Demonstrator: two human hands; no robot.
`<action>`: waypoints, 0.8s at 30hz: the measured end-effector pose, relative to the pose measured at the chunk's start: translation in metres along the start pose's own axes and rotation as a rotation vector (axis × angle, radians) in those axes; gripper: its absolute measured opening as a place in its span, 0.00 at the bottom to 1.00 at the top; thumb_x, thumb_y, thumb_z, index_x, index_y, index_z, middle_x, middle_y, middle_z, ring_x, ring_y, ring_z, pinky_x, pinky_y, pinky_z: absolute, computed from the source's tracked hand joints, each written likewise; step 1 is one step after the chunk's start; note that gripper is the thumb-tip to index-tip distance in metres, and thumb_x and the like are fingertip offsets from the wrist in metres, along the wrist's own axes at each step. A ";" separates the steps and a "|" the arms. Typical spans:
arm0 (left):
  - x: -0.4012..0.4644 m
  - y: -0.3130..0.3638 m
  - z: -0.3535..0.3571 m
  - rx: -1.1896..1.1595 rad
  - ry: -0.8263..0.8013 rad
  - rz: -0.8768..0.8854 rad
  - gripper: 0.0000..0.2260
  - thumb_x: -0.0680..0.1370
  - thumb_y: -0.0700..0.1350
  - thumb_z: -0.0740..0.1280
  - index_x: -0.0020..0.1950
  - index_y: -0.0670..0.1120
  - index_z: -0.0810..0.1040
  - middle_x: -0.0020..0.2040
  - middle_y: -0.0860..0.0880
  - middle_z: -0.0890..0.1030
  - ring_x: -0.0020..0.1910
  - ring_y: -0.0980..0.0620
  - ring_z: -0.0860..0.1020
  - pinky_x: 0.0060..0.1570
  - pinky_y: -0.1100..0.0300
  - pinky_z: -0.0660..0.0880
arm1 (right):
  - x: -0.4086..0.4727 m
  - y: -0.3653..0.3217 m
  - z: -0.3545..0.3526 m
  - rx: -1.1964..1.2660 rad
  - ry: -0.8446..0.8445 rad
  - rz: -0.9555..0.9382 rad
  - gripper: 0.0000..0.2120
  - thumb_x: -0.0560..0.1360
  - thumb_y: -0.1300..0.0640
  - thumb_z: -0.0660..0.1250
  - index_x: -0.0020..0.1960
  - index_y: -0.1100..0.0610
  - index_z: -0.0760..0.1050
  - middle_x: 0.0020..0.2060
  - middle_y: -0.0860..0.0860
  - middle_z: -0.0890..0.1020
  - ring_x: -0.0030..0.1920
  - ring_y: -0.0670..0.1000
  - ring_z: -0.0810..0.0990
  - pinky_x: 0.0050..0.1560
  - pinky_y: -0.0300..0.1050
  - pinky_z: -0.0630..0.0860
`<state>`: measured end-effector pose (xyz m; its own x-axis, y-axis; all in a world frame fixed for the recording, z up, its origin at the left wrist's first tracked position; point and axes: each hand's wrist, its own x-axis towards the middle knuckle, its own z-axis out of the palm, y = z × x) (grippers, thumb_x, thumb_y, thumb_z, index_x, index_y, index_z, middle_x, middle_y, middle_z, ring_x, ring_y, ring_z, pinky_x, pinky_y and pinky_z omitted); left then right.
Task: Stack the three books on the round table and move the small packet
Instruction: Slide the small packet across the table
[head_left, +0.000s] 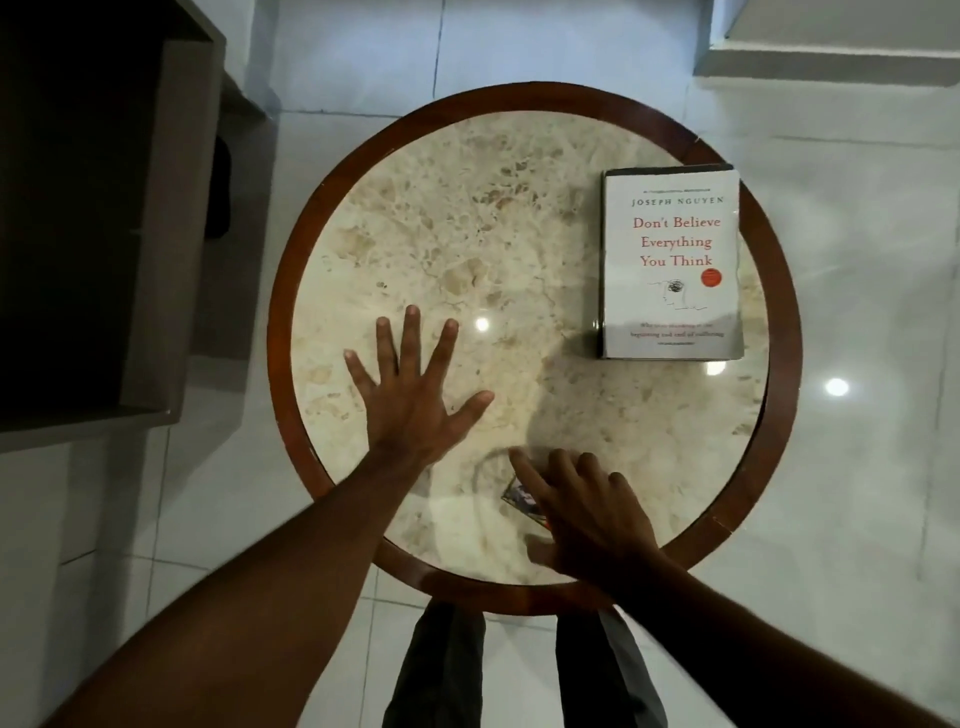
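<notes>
our left hand (415, 400) lies spread flat on the surface (519, 234); our right hand (582, 514) covers the packet (519, 499), fingers loose, books (672, 262) well apart.

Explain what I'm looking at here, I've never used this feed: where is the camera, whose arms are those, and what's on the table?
There is one picture, taken by a wide-angle camera worn on a person's head, looking straight down. No machine: the two bare arms are that person's own. The left hand lies flat and spread on the round table, holding nothing. The right hand rests over a small packet near the table's close edge; whether it grips it or only covers it cannot be told. At the far right sits a stack of books, white cover on top; how many lie beneath is unclear. The person's legs show below the table.
</notes>
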<state>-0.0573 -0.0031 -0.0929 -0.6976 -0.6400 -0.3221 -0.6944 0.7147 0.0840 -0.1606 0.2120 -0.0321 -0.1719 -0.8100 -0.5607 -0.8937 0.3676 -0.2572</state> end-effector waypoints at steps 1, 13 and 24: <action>-0.001 -0.001 0.001 -0.003 0.008 -0.005 0.43 0.75 0.78 0.48 0.85 0.60 0.46 0.86 0.44 0.46 0.84 0.36 0.45 0.74 0.22 0.45 | 0.004 0.002 -0.001 0.048 -0.027 -0.047 0.36 0.68 0.39 0.69 0.72 0.47 0.61 0.54 0.55 0.79 0.47 0.61 0.81 0.35 0.52 0.78; 0.002 -0.003 -0.002 -0.057 0.035 0.022 0.41 0.75 0.78 0.47 0.83 0.57 0.58 0.86 0.43 0.51 0.85 0.35 0.47 0.74 0.21 0.48 | 0.190 -0.025 -0.142 0.534 0.390 0.137 0.31 0.70 0.41 0.73 0.65 0.51 0.64 0.50 0.55 0.84 0.40 0.55 0.82 0.38 0.48 0.81; 0.005 -0.003 0.003 0.014 0.037 0.008 0.44 0.74 0.78 0.51 0.85 0.57 0.55 0.86 0.43 0.52 0.85 0.36 0.48 0.75 0.22 0.49 | 0.272 -0.028 -0.152 0.436 0.457 0.185 0.33 0.71 0.40 0.72 0.68 0.53 0.65 0.55 0.56 0.83 0.50 0.59 0.83 0.44 0.52 0.78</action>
<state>-0.0582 -0.0072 -0.0970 -0.7093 -0.6443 -0.2860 -0.6865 0.7234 0.0731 -0.2450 -0.0886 -0.0579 -0.5508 -0.7931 -0.2601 -0.5995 0.5928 -0.5378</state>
